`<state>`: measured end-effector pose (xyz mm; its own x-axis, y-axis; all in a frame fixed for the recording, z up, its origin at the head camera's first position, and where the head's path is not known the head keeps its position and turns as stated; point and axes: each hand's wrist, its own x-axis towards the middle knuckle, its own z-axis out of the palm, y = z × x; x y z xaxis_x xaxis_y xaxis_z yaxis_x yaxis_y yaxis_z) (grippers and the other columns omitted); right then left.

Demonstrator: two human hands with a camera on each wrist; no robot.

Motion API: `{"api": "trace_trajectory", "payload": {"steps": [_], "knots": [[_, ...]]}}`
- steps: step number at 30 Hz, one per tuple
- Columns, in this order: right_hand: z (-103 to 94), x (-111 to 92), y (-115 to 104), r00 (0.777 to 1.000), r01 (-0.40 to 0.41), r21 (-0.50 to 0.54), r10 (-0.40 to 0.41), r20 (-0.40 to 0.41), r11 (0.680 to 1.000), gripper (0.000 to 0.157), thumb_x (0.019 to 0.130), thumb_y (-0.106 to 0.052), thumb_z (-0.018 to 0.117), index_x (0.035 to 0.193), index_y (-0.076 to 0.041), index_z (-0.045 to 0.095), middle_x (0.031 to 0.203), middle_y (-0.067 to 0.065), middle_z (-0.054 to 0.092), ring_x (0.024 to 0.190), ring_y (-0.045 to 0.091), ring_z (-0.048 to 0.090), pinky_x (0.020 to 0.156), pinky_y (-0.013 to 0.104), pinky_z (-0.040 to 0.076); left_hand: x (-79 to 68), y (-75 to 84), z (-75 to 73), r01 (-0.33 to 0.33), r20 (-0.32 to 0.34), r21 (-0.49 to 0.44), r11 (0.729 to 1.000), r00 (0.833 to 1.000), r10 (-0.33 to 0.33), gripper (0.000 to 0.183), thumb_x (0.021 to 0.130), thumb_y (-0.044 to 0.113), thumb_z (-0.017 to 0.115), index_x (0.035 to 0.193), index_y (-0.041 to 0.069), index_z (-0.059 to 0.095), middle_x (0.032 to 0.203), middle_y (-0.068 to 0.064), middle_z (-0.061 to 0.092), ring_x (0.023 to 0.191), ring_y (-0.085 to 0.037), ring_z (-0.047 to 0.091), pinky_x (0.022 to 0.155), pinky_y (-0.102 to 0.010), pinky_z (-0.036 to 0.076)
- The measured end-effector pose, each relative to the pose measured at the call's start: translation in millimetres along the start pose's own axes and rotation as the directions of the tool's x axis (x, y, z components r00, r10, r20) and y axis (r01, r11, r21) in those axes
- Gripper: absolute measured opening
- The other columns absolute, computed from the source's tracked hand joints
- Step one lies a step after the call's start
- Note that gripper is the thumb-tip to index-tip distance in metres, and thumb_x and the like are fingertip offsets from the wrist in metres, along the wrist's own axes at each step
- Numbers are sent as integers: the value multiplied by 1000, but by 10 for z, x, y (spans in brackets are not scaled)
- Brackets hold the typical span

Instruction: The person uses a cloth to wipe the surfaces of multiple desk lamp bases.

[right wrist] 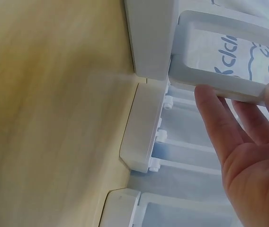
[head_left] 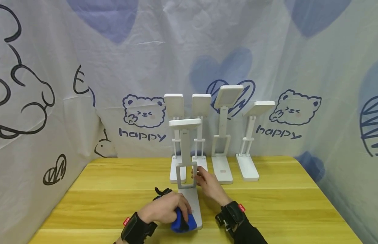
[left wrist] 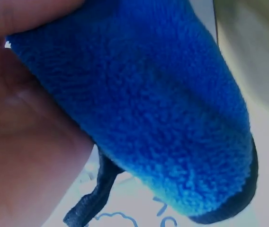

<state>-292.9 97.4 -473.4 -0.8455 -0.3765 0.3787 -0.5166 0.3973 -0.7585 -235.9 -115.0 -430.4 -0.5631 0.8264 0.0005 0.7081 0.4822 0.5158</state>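
A white folding desk lamp stands in front of me, its flat head raised on a jointed arm above a long base. My left hand grips a blue fleecy cloth with black edging and a dark strap. In the head view the cloth lies against the near end of the lamp's base. My right hand pinches the side of the lower frame between thumb and fingers. From the right wrist view, the thumb lies on the frame's outer face and a fingertip under its edge.
Several similar white lamps stand in a row behind, including a left one, a taller one and a right one. A printed cloth backdrop hangs behind and beside the yellow wooden table.
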Motion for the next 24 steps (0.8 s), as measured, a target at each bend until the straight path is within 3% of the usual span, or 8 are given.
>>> {"api": "trace_trajectory", "payload": {"steps": [4,8,15,20,24], "knots": [[3,6,5,1000,-8,-2,8,-5,1000,22,104,-9,44,121,-5,57,111,17,70,101,29,69,77,35,60,-39,-58,-56,61,-10,-9,998,998,-61,50,69,-18,55,76,25,79,101,13,71,99,-1,61,89,-21,50],[6,9,-3,1000,-17,6,17,1,1000,22,104,-8,44,122,-3,56,112,17,69,102,30,69,78,37,60,-70,-151,-74,117,-110,40,992,988,-112,50,68,-18,54,74,25,78,97,13,72,96,-5,62,87,-26,51],[13,2,-1,999,-32,7,32,2,999,22,104,-8,44,122,-4,56,112,17,70,102,30,69,78,35,60,-64,-251,-24,272,-301,187,944,930,-208,42,74,-10,59,93,22,80,103,9,71,97,-13,54,86,-39,46],[6,-1,-7,1000,-25,18,25,3,1000,22,104,-8,45,122,-6,56,113,17,70,101,30,69,77,35,60,12,-281,73,300,-384,319,899,908,-167,38,78,-4,64,108,16,77,111,4,70,94,-16,53,78,-35,43],[-2,3,-13,1000,-13,11,13,-8,1000,21,104,-9,45,121,-7,57,112,18,70,100,32,70,76,35,60,86,-285,164,313,-423,435,844,899,-116,38,78,-1,65,111,16,75,112,3,71,97,-17,55,76,-35,44]]}}
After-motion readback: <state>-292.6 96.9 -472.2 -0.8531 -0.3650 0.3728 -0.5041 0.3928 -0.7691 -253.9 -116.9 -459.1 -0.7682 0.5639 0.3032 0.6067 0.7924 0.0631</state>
